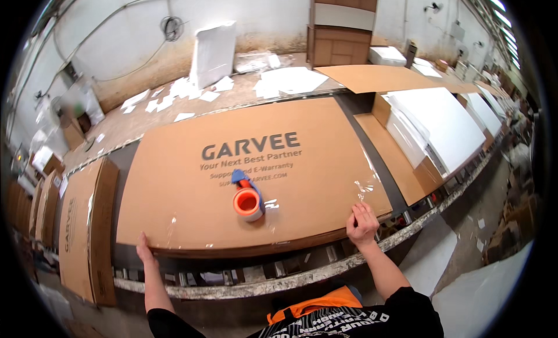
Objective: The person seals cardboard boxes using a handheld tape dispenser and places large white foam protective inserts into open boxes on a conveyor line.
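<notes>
A large, flat brown cardboard box (pixel 314 120) with dark printing lies before me on the conveyor. Strips of clear tape shine along its near edge and right side. On top, near the middle, stands a tape dispenser (pixel 247 203) with an orange-red core and a blue end; neither hand touches it. My left hand (pixel 145 248) grips the box at its near left corner, its lower fingers hidden by the edge. At the near right corner my right hand (pixel 363 223) is closed against the box beside the tape; whatever its fingertips pinch is hidden.
Another brown box (pixel 78 227) stands on edge at the left. To the right, an opened carton (pixel 401 155) holds white foam-like panels (pixel 444 128). The conveyor's worn metal rail (pixel 244 290) runs between me and the box. White sheets (pixel 288 82) litter the floor by the wall.
</notes>
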Tool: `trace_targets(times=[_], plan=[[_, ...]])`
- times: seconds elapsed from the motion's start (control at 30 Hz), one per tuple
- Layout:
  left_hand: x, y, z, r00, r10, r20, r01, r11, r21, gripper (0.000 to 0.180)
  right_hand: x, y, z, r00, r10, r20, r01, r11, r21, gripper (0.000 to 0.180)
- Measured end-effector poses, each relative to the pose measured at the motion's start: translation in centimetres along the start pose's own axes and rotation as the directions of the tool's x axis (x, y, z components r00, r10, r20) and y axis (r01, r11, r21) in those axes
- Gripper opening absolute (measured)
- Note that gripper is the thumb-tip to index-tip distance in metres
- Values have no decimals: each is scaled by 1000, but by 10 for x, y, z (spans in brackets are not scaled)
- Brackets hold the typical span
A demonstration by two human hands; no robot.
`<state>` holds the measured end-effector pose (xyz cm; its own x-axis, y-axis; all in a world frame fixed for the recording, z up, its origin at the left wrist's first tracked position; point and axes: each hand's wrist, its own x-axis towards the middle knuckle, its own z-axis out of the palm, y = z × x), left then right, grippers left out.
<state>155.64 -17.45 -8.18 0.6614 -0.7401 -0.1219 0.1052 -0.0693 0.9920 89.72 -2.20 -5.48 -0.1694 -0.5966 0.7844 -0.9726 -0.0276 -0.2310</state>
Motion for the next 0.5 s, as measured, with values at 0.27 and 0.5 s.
trace_targets(times=[0.27, 0.5], plan=[[14, -10, -12, 965, -95, -244, 69, 991, -112, 54, 3, 12, 4, 996, -87, 17, 87, 996, 14, 34], [-160, -16, 13, 980, -130, -152, 91, 967, -239, 56, 79, 138, 84, 983, -175, -57, 184, 955, 234, 31]])
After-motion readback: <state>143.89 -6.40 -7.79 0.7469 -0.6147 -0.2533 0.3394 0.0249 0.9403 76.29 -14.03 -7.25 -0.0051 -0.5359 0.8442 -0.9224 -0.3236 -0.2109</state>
